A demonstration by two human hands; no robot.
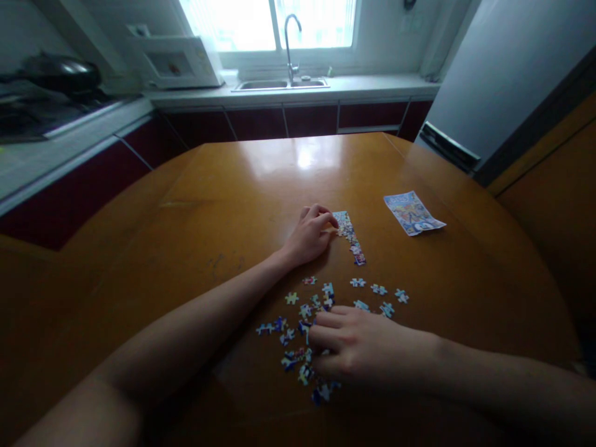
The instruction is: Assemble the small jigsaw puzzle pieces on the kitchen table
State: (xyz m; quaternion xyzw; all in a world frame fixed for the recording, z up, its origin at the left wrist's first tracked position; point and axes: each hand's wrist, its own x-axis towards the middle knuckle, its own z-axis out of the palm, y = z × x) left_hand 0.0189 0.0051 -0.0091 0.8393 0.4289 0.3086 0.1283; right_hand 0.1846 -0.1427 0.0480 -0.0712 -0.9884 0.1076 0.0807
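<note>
My left hand [310, 236] rests on the wooden table [223, 198], fingers curled, its fingertips touching the top left edge of a joined strip of jigsaw pieces [351, 236]. My right hand [358, 347] lies flat over a scatter of several loose jigsaw pieces [298, 310], fingers pointing left and touching some of them. More loose pieces [379, 290] lie just beyond its fingers. Whether the right hand pinches a piece is hidden.
A printed picture card [412, 212] lies on the table to the right of the strip. Beyond the table run a counter with a sink and tap [291, 68], a microwave [174, 62] and a pan [60, 74]. A grey fridge [503, 81] stands at right.
</note>
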